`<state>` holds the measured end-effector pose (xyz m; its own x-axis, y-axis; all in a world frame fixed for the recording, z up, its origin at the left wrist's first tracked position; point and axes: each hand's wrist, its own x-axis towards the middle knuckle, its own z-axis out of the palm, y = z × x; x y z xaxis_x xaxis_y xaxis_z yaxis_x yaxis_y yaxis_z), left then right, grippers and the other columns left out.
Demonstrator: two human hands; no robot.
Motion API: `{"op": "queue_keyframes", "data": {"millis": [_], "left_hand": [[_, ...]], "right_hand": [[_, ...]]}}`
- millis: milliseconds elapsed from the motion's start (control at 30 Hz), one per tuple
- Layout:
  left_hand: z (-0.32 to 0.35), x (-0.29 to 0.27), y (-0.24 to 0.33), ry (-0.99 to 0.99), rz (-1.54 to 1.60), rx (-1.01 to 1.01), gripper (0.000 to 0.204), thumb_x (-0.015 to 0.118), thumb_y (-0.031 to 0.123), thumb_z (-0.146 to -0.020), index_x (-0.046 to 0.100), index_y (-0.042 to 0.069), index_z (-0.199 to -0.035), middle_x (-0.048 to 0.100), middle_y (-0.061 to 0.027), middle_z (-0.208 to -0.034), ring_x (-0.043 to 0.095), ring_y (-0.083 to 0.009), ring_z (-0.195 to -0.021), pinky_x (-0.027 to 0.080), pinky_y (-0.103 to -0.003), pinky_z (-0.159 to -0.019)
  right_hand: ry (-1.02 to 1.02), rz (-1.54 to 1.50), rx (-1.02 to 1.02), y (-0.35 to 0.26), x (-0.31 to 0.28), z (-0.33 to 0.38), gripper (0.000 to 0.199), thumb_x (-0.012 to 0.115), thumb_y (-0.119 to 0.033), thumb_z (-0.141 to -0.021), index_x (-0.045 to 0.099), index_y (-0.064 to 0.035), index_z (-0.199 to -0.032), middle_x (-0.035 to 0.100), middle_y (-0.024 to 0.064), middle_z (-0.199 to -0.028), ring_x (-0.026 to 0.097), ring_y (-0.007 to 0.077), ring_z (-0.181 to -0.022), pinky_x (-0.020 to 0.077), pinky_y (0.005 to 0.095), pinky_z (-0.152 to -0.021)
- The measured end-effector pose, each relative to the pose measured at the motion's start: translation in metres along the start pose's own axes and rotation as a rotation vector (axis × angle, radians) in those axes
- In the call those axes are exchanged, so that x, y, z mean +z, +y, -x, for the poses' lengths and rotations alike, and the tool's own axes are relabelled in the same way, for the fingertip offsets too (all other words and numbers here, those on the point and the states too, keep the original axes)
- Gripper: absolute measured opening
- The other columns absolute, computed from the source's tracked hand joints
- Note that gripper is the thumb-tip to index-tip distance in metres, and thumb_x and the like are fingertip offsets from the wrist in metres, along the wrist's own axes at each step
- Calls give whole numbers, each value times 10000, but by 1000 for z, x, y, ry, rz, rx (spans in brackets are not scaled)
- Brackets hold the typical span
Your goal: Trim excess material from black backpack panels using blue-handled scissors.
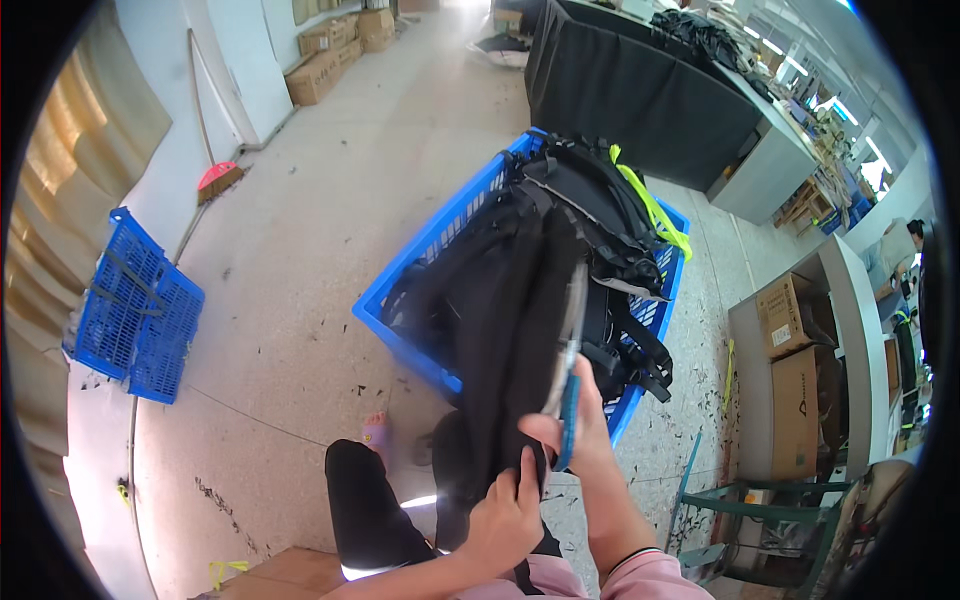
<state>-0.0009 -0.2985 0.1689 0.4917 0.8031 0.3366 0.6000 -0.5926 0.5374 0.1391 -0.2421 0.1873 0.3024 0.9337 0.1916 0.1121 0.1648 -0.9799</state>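
Note:
A long black fabric bag (520, 340) stretches from the crate toward my lap, with a pale inner edge showing along its right side. My left hand (505, 515) is closed on its near end, fingers pinching the black cloth. My right hand (590, 430) is closed around a slim teal tool (569, 422), which looks like thread snips; its tip is hard to make out. The thumb of that hand reaches to the bag's pale edge. Beyond, a blue plastic crate (400, 272) holds several black bags (590, 195) with straps and a neon yellow strip (650, 205).
A second blue crate (140, 310) stands at the left by the curtain. A broom (218, 180) leans on the wall. Cartons (795, 400) fill a shelf at right, near a green metal frame (770, 510). A black-draped table (640, 90) stands behind the crate. Thread scraps litter the floor.

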Motion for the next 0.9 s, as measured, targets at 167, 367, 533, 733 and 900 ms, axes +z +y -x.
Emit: {"op": "queue_keyframes", "data": {"millis": [167,367,533,733,900], "left_hand": [[16,-43,0,-128,220,38,482,627,156,-719,527,-11,-1160,546,-167,-859,590,-274,-721,497,-332,-555],[-62,-217,-51,563,-171,228,884,755,400,-641,350,-35,-1296,405,-237,-1282,415,-324,-1184,299,-409,-1002],[-101,-271,-86,-165,554,204,889,776,439,-628,405,-61,-1263,564,-122,-1126,518,-203,-1036,368,-324,-934],[-33,-209,-150,-178,772,-464,386,761,159,-652,632,-53,-948,652,-54,-849,608,-117,-744,476,-222,-681],[3,-193,-183,99,910,-462,312,741,87,-653,635,-34,-921,643,-42,-801,585,-97,-695,467,-207,-672]], "right_hand": [[-5,20,278,-39,2,20,626,722,38,-569,479,-17,-1143,533,-19,-852,480,42,-728,390,187,-631],[-347,-208,75,-107,-11,31,599,707,59,-574,512,-27,-1134,570,13,-891,511,63,-799,407,206,-699],[-583,-376,86,-131,22,29,625,712,13,-556,506,-1,-1145,587,39,-933,534,105,-866,395,244,-814],[-418,-182,321,-57,15,53,457,700,-41,-724,523,-39,-1145,571,-18,-723,511,40,-640,397,169,-595],[-430,21,392,-25,-25,74,501,738,-130,-727,502,-14,-1154,536,-15,-671,485,53,-609,386,188,-579]]}}
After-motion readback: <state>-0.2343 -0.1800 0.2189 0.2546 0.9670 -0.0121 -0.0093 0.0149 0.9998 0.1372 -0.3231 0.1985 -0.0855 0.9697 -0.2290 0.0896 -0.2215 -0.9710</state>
